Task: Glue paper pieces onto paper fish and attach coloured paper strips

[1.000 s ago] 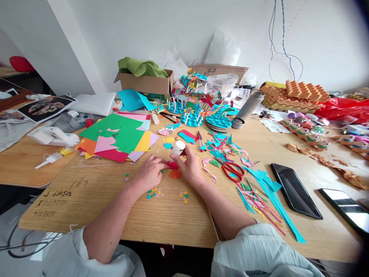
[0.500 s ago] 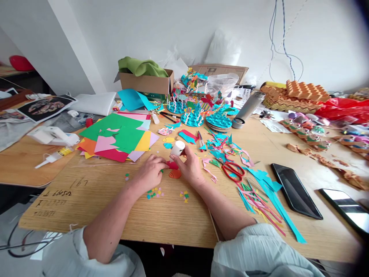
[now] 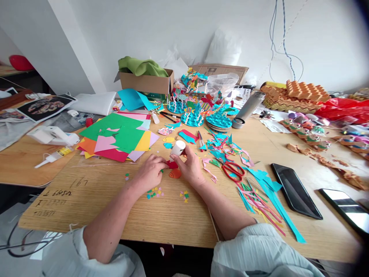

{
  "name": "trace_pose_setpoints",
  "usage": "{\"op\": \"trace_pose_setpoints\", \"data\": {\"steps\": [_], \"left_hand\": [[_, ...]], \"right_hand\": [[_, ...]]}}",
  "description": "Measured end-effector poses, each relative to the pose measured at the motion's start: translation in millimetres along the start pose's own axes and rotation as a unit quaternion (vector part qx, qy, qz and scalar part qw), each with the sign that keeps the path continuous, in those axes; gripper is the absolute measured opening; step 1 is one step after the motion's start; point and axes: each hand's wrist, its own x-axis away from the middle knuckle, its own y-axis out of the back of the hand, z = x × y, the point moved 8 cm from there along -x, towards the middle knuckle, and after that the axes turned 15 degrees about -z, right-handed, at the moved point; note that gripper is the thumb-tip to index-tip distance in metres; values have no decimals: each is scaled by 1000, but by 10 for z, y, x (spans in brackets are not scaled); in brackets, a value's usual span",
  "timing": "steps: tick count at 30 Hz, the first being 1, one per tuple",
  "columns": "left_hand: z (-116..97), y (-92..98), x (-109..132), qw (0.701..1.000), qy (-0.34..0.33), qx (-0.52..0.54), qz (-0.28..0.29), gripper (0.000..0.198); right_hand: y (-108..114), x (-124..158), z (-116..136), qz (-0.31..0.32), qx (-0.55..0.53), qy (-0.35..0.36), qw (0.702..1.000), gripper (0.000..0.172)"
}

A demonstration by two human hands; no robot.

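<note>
My right hand is closed around a white glue stick, a stout tube held tilted over a red paper cutout. The tube's lower end is hidden behind my fingers. From the left, my left hand presses its bunched fingertips on the edge of the red cutout, against the table. Just below lies an orange paper fish with drawn lines. Small paper dots and a little cluster of coloured bits lie nearer to me. Yellow and blue paper fish lie beyond the glue stick.
Stacked coloured paper lies to the left, near a glue bottle. Red-handled scissors, paper strips and a phone lie to the right. Blue decorated discs and a steel flask stand farther back.
</note>
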Motion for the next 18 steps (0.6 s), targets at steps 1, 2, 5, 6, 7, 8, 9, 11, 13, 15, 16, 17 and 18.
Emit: {"op": "trace_pose_setpoints", "data": {"steps": [1, 2, 5, 6, 7, 8, 9, 11, 13, 15, 16, 17, 18], "left_hand": [[0, -1, 0, 1000, 1, -1, 1, 51], [0, -2, 0, 1000, 1, -2, 1, 51], [-3, -4, 1, 1000, 2, 0, 2, 50], [-3, -5, 1, 1000, 2, 0, 1, 49], [-3, -6, 2, 1000, 1, 0, 1, 49], [-3, -7, 3, 1000, 0, -1, 2, 49], [-1, -8, 4, 1000, 0, -2, 3, 49], [1, -10, 4, 1000, 0, -3, 5, 49], [2, -8, 2, 1000, 1, -3, 6, 49], [2, -6, -1, 1000, 2, -3, 6, 48], [2, -7, -1, 1000, 2, -3, 7, 48], [2, -8, 0, 1000, 2, -3, 7, 49], [2, -9, 0, 1000, 2, -3, 7, 49]], "right_hand": [[-2, 0, -2, 1, -1, -1, 1000, 23], [-4, 1, -6, 1, 0, -2, 1000, 23], [-14, 4, -34, 3, 8, -11, 1000, 23], [-18, 4, -44, 4, 9, -15, 1000, 23], [-23, 5, -52, 6, 7, -19, 1000, 23], [-28, 5, -59, 8, 5, -23, 1000, 23], [-32, 5, -63, 9, 2, -25, 1000, 23], [-35, 2, -68, 10, -1, -29, 1000, 23], [-34, -3, -69, 10, 1, -29, 1000, 23], [-32, -9, -67, 9, 6, -28, 1000, 23], [-31, -12, -64, 10, 9, -27, 1000, 23], [-31, -15, -60, 10, 13, -25, 1000, 24], [-33, -17, -55, 12, 15, -23, 1000, 24]]}}
